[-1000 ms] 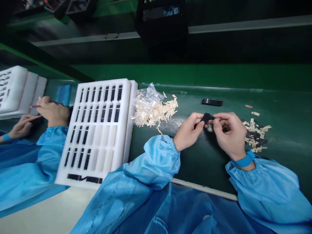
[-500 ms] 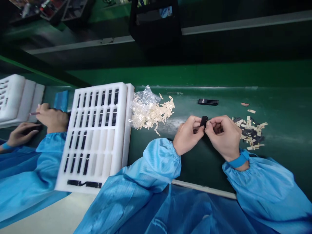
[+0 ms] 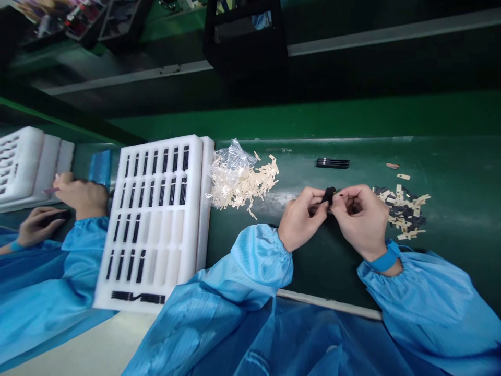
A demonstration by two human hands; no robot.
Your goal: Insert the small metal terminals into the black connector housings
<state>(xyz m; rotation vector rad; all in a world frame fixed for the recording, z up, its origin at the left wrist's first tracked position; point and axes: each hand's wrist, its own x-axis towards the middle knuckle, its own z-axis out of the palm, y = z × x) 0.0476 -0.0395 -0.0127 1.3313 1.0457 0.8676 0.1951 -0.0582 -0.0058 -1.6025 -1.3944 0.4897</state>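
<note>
Between my fingers, above the green bench, is a small black strip-like part (image 3: 329, 195). My left hand (image 3: 304, 216) pinches it, thumb against forefinger. My right hand (image 3: 360, 219) is closed at the part's right end, fingertips pressed together; a tiny pale edge shows there, too small to name. Just right of that hand lies a pile of cream and black tabs (image 3: 407, 211). Beyond both hands sits a short row of black strips (image 3: 332, 163). Left of my left hand are many loose cream tabs (image 3: 250, 188), partly under a clear plastic bag (image 3: 235, 156).
A white foam tray (image 3: 102, 290) with black strips in its slots rests at left on another tray. Past it, a co-worker's hands (image 3: 84, 197) work near more white foam trays (image 3: 33, 162). A black bin (image 3: 245, 47) stands on the shelf above.
My right fingertips have shifted slightly at the black part, and a pale edge now shows beside them. The whole view has moved a little.
</note>
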